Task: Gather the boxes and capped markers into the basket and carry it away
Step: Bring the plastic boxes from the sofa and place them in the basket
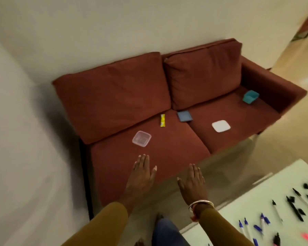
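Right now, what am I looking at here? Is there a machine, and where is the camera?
There is no machine. This is one picture from a camera worn on a person's head, looking down at their own hands. The left hand and right hand reach toward a red sofa with straight fingers and hold nothing. On the seat lie a clear box, a yellow packet, a blue-grey square, a white square (perhaps lids) and a teal tub. At the lower right, markers lie scattered on a white table.
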